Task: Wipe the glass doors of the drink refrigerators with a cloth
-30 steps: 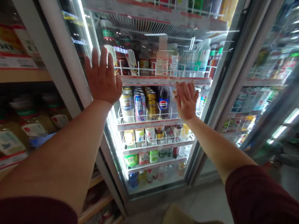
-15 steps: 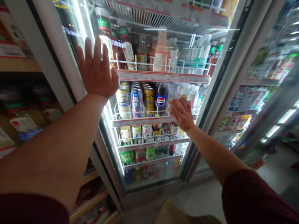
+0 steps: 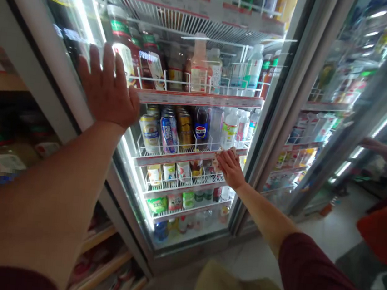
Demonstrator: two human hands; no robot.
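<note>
My left hand [image 3: 107, 90] lies flat with fingers spread on the glass door [image 3: 70, 37] of a lit drinks fridge. My right hand [image 3: 229, 166] reaches lower, fingers stretched out against the front rail of a wire shelf [image 3: 179, 155]. That shelf holds cans [image 3: 167, 131], a dark cola bottle [image 3: 200, 129] and clear bottles [image 3: 231, 128]. Just below my right hand stand small cups and jars [image 3: 177, 171]. A small pale patch shows at my fingertips; I cannot make out what it is.
Wooden shelves with jars [image 3: 3, 163] stand at the left. A second glass-door fridge [image 3: 319, 120] is at the right. Another person's hand [image 3: 378, 147] and orange clothing [image 3: 385, 236] are at the far right. A tan bag [image 3: 227, 287] hangs below me.
My right hand has dropped from the upper shelf rail to the rail one shelf lower. My left hand has stayed flat on the glass. Another person has come into view at the right.
</note>
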